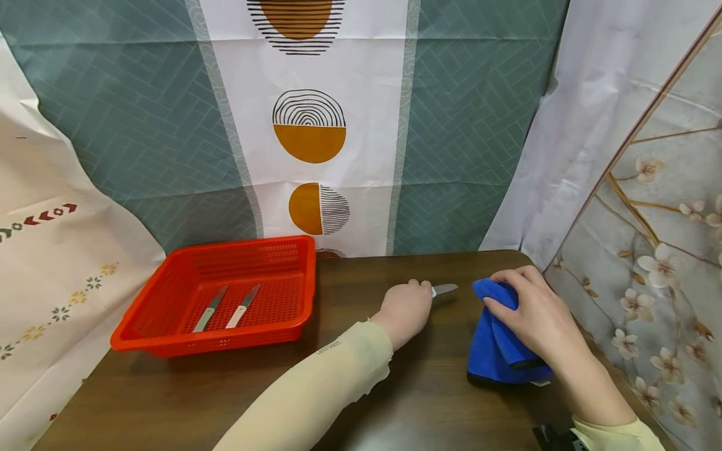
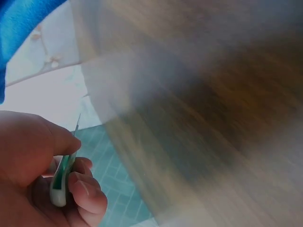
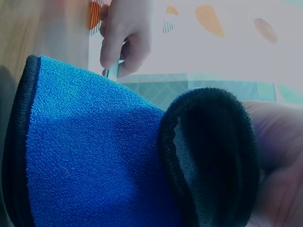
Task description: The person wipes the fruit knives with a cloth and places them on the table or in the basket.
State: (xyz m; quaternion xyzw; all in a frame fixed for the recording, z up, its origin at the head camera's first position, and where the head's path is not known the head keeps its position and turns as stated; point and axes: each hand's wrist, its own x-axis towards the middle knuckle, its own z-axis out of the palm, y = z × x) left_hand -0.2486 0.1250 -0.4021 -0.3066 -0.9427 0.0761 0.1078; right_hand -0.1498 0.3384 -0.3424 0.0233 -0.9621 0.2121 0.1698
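Note:
In the head view my left hand point(image 1: 405, 311) grips a small knife point(image 1: 445, 289), its blade pointing right toward the cloth. The left wrist view shows the curled fingers of the left hand point(image 2: 33, 161) around the pale, green-tinged knife handle point(image 2: 60, 182). A folded blue cloth point(image 1: 496, 344) with black edging hangs from my right hand point(image 1: 533, 313), pinched between thumb and fingers. Up close in the right wrist view, the cloth point(image 3: 94, 146) hides most of the right hand point(image 3: 279, 161). A short gap separates blade and cloth.
A red plastic basket point(image 1: 307, 294) stands on the brown table point(image 1: 429, 401) at the left. Inside lie two small knives, one with a greenish handle point(image 1: 204, 319) and one with a white handle point(image 1: 237, 317). Patterned curtains point(image 1: 474, 125) line the back and sides.

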